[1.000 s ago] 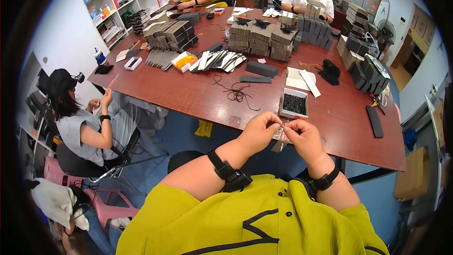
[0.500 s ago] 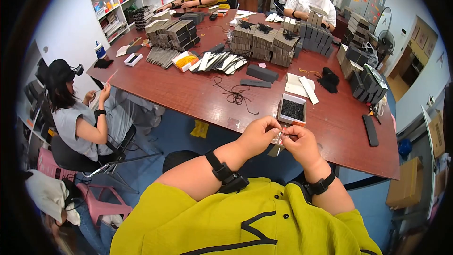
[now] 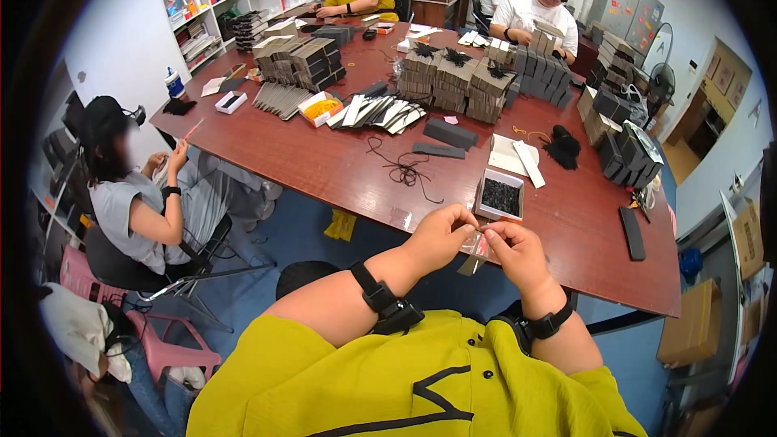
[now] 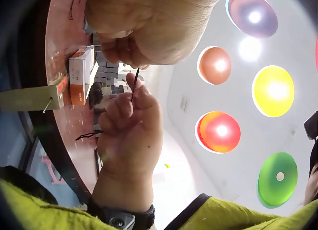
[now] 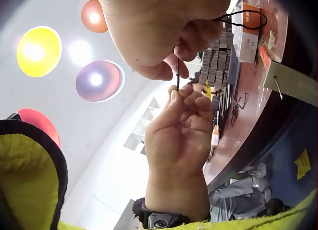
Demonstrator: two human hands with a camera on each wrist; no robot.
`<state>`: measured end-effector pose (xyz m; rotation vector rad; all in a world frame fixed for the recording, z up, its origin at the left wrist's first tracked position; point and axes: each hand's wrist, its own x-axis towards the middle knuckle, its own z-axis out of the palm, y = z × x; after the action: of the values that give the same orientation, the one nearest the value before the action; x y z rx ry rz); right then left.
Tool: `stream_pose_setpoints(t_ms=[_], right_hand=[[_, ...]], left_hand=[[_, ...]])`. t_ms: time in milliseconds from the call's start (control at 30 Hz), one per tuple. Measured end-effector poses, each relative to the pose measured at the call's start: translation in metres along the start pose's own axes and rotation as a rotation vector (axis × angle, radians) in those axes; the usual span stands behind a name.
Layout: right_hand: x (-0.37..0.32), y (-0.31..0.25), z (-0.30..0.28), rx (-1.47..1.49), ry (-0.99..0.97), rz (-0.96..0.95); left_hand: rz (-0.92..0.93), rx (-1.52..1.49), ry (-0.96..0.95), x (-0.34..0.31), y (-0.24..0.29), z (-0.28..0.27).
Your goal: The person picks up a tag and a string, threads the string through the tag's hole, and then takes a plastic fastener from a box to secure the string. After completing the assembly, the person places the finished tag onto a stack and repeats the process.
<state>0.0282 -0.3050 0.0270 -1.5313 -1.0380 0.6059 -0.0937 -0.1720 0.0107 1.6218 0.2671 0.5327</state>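
Note:
A thin black cord [image 5: 178,75] is stretched across the short gap between my two hands. My left hand [image 3: 441,236] pinches one end of it between thumb and forefinger. On the other side my right hand [image 3: 522,257] pinches the cord too, and a loop of it [image 5: 265,22] sticks out past the curled fingers in the right wrist view. Both hands are just above the table's near edge. Below them a grey board strip [image 5: 295,84] with a metal pin juts out from that edge. An open box of small black pieces [image 3: 501,197] stands just beyond the hands.
A tangled black cord [image 3: 402,170] lies left on the red table [image 3: 324,170]. Dark flat boxes [image 3: 450,133], white strips and stacked grey pieces [image 3: 441,81] sit farther back. A long black box [image 3: 632,234] lies right. A seated person [image 3: 137,186] works at left; others sit across.
The head view has shifted slightly. My hands stay close together over the table edge, with small finger movements; dark cord that showed at the right fingers half a second ago is less visible now.

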Motion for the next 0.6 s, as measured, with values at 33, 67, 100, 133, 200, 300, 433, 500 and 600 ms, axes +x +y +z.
stream_pose_setpoints(t_ms=[33,67,100,133,200,300,433,500,600], right_hand=[[0.0,0.003,0.001,-0.047,0.014,-0.043],[0.001,0.006,0.001,-0.093,0.028,-0.087],[0.001,0.006,0.001,-0.094,0.028,-0.089],[0.002,0.006,0.0,-0.101,0.019,-0.076],[0.002,0.002,0.0,-0.107,0.012,-0.066],[0.003,-0.01,0.0,-0.251,0.036,-0.094],[0.001,-0.018,0.006,-0.435,0.028,-0.228],[0.002,-0.021,0.01,-0.467,0.021,-0.258],[0.001,-0.024,0.008,-0.61,0.016,-0.346]], left_hand=[[-0.009,0.004,0.004,0.0,0.0,0.0],[-0.018,0.008,0.007,0.0,0.0,0.0],[-0.016,0.009,0.007,0.0,-0.001,-0.001],[-0.024,0.004,0.005,-0.001,-0.001,-0.001],[-0.028,0.002,0.003,-0.001,0.002,-0.003],[0.276,0.469,0.006,-0.002,0.031,-0.01],[0.564,1.039,-0.015,-0.005,0.049,-0.006],[0.423,1.106,-0.168,-0.003,0.049,-0.001],[0.102,1.237,-0.325,0.005,0.057,0.003]])
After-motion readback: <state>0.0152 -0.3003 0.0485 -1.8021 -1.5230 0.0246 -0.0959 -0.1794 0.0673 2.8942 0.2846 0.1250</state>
